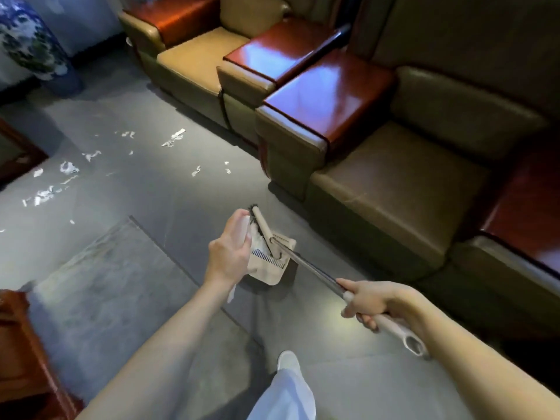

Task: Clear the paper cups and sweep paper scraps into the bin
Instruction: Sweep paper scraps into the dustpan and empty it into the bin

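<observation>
My right hand (368, 301) grips the long grey handle of a broom (309, 265). The broom's beige head with black bristles (260, 223) lies against a beige dustpan (274, 262) with comb teeth, standing on the grey floor. My left hand (231, 253) is closed on the dustpan's left side, with some white paper under its fingers. White paper scraps (69, 168) lie scattered over the floor at the far left, with more paper scraps nearer the armchairs (174, 137). No paper cup and no bin is in view.
A row of leather armchairs (403, 189) with glossy red-brown wooden armrests (327, 95) runs along the right. A blue-and-white vase (30, 47) stands at the top left. Dark wooden furniture (21, 353) is at the lower left. My trouser leg and shoe (288, 380) are below.
</observation>
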Demonstrator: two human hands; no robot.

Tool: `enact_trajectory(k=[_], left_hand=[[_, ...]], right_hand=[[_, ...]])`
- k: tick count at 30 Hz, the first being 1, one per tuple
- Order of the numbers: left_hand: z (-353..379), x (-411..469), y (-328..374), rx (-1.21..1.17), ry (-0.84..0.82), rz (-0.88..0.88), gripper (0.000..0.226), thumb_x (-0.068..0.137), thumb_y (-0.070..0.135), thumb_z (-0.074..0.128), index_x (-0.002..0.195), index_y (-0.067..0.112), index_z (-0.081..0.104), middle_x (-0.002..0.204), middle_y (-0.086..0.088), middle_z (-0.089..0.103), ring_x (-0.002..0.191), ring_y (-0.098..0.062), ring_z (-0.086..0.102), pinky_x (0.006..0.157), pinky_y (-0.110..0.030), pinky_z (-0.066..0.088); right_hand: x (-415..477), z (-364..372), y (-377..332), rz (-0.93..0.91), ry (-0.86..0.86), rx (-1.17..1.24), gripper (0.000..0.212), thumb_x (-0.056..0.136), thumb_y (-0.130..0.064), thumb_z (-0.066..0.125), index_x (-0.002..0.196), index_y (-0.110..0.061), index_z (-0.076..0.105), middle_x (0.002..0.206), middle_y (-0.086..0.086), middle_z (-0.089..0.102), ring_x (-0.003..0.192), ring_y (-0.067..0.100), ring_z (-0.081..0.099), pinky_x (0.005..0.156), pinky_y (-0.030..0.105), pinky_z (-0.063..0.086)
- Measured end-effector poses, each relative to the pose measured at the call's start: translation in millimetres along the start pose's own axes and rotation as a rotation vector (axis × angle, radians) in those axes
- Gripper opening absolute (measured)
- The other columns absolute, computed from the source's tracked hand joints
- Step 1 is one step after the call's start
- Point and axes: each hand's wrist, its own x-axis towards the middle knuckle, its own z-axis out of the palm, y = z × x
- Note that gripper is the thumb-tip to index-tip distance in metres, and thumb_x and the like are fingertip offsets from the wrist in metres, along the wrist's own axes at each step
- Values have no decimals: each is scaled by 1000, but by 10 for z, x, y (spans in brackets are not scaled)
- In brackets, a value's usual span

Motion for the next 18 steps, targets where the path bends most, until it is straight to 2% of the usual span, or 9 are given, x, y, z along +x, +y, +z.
enact_trajectory(k=[2, 5, 8, 10, 11, 14, 15, 18], left_hand=[[126, -260, 127, -17, -57, 48, 37, 83, 34, 49, 115, 53, 47, 88, 14, 59, 73, 4, 53, 61, -6, 36], [354, -737, 359, -13, -163, 145, 36, 91, 25, 53, 119, 47, 48, 92, 6, 60, 73, 15, 54, 55, -4, 35], [611, -1364, 640, -14, -303, 245, 37, 98, 21, 51, 128, 41, 47, 103, 8, 61, 77, 12, 57, 58, -6, 39], [783, -1862, 830, 5, -370, 340, 38, 100, 20, 49, 136, 31, 46, 118, 7, 60, 80, 6, 57, 68, -8, 41], [862, -2131, 929, -4, -397, 367, 39, 100, 20, 49, 138, 30, 45, 118, 9, 59, 81, 7, 57, 69, -7, 41], [1086, -2989, 1243, -83, -521, 468, 44, 97, 15, 55, 134, 36, 44, 94, 24, 54, 82, 24, 52, 57, 3, 38], [1161, -3269, 1368, -101, -575, 514, 45, 96, 13, 56, 133, 36, 45, 92, 27, 51, 83, 27, 50, 56, 4, 37], [1420, -4096, 1765, -124, -699, 625, 46, 94, 10, 57, 129, 38, 47, 92, 18, 53, 78, 27, 50, 57, 4, 36]], right_hand=[[-168, 178, 417, -5, 29, 79, 75, 96, -8, 51, 152, -38, 11, 61, 4, 47, 43, 8, 41, 42, 22, 41], [-423, 497, 1123, -23, 73, 199, 74, 96, -8, 50, 152, -36, 12, 60, 5, 46, 43, 9, 41, 42, 22, 40], [-738, 924, 1890, -40, 112, 292, 72, 97, -8, 49, 152, -35, 13, 58, 6, 44, 43, 10, 40, 42, 23, 39], [-966, 1253, 2446, -28, 149, 400, 68, 96, -7, 50, 149, -38, 19, 57, 5, 43, 41, 9, 39, 40, 21, 38], [-1091, 1420, 2739, -21, 169, 451, 67, 96, -7, 50, 147, -39, 22, 57, 5, 43, 40, 8, 39, 39, 20, 38], [-1521, 1984, 3600, 5, 239, 583, 65, 95, -9, 53, 146, -40, 26, 56, 4, 47, 39, 9, 40, 41, 21, 40], [-1660, 2194, 3865, 17, 265, 641, 67, 95, -9, 54, 147, -40, 24, 53, 2, 49, 38, 9, 40, 41, 21, 40], [-2064, 2829, 4586, 44, 352, 883, 72, 95, -5, 52, 150, -39, 20, 46, -1, 48, 33, 7, 38, 38, 18, 37]])
